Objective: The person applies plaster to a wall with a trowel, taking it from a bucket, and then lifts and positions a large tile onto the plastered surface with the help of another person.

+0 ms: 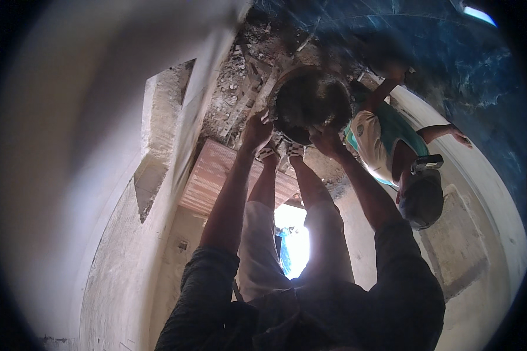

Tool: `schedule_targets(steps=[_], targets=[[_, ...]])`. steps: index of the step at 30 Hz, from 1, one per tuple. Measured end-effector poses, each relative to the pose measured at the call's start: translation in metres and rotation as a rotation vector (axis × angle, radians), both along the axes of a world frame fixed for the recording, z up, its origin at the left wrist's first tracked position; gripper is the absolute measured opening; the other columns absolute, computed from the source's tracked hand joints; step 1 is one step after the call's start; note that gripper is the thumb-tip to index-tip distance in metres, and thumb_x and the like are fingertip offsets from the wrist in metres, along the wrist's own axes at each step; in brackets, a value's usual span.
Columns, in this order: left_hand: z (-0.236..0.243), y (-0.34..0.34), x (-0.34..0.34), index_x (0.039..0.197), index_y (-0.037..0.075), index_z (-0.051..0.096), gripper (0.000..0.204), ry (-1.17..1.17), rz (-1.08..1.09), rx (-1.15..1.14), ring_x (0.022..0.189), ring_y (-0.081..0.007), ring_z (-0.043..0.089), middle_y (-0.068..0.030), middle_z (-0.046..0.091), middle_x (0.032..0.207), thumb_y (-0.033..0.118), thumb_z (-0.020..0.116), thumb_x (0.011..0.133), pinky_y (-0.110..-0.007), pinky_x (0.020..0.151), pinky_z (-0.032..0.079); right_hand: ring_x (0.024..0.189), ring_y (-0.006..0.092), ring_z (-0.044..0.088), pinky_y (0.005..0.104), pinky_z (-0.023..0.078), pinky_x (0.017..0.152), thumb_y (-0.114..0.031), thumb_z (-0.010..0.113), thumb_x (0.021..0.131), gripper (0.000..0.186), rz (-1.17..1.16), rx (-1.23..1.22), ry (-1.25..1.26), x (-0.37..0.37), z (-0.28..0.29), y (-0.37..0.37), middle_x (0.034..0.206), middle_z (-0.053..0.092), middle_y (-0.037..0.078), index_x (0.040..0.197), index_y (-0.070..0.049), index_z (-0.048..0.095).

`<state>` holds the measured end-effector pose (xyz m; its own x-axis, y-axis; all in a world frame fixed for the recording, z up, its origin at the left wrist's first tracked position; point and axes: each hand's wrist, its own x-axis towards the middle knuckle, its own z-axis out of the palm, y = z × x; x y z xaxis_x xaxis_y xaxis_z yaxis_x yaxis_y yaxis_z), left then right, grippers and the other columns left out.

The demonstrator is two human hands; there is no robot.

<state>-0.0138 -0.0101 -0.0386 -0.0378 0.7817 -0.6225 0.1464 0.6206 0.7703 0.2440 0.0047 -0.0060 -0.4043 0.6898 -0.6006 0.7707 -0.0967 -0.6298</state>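
Observation:
A round, dark basin is held out in front of me, above my feet, with its opening facing up toward me. My left hand is closed on the near left side of its rim. On the near right side, my right hand grips the rim, with its fingers partly in shadow. The inside of the basin is dark, and I cannot make out clearly what it holds.
Broken rubble covers the floor ahead and left, beside a pale wall. Reddish hollow bricks lie left of my legs. Close on the right, a co-worker in a cap reaches toward the basin's far side. A blue surface is beyond.

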Motion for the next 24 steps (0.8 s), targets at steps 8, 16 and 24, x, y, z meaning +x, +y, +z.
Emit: schedule_targets(steps=[8,16,24], targets=[[0.040,0.025,-0.007,0.129,-0.007,0.050,0.051,0.071,-0.177,-0.094,0.114,-0.0259,0.059,-0.0242,0.061,0.121,0.000,0.043,0.080,-0.030,0.096,0.044,0.081,0.0202,0.061,0.0313,0.050,0.071,-0.013,0.062,0.085,0.047,-0.347,-0.149,0.135,0.007,0.042,-0.034,0.096,0.064,0.013,0.131,-0.012,0.055],[0.106,-0.035,-0.039,0.103,0.006,0.065,0.031,0.503,-0.303,-0.144,0.088,-0.0451,0.062,-0.0270,0.065,0.089,0.032,0.051,0.092,-0.047,0.082,0.048,0.083,0.0346,0.063,0.0428,0.052,0.067,-0.023,0.069,0.077,0.049,-0.137,0.020,0.003,0.042,0.131,-0.002,0.097,0.063,0.019,0.122,-0.008,0.055],[0.243,-0.143,-0.097,0.089,0.001,0.064,0.027,0.569,-0.395,0.042,0.089,-0.0433,0.062,-0.0234,0.065,0.089,0.024,0.056,0.079,-0.052,0.078,0.049,0.094,0.0361,0.062,0.0423,0.049,0.080,-0.025,0.077,0.073,0.052,-0.099,0.080,0.035,0.030,0.393,0.044,0.100,0.063,0.021,0.114,-0.002,0.055]])
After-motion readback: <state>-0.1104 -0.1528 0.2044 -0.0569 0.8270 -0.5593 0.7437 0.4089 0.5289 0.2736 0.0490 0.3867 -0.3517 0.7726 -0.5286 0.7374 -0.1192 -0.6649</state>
